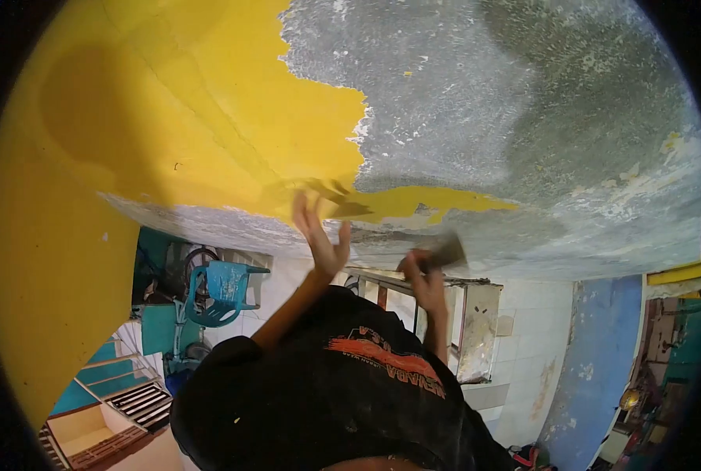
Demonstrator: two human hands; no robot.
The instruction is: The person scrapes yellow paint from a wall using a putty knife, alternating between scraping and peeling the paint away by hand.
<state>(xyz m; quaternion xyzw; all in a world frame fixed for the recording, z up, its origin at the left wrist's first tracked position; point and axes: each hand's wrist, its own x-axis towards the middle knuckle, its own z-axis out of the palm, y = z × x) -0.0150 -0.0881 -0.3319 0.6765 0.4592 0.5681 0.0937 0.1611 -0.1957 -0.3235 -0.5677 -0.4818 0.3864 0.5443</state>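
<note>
A wall fills the upper view, with yellow paint (209, 94) on the left and bare, grey scraped plaster (444, 94) on the right. The border between them is ragged, and a yellow strip (413, 201) runs along the lower part. My left hand (322, 239) is raised close to the wall below the yellow paint, its fingers apart and holding nothing. To its right, my right hand (425, 284) is closed around a flat-bladed scraper (449, 251), blurred by motion. The blade points up and right, beside the grey lower wall.
Behind on the left stand a teal plastic chair (223, 292) and a wheel (201, 267). A worn cabinet (477, 330) stands on the right near white tiles (527, 318). Farther right is a blue wall panel (598, 345). A wooden shelf (103, 436) sits low on the left.
</note>
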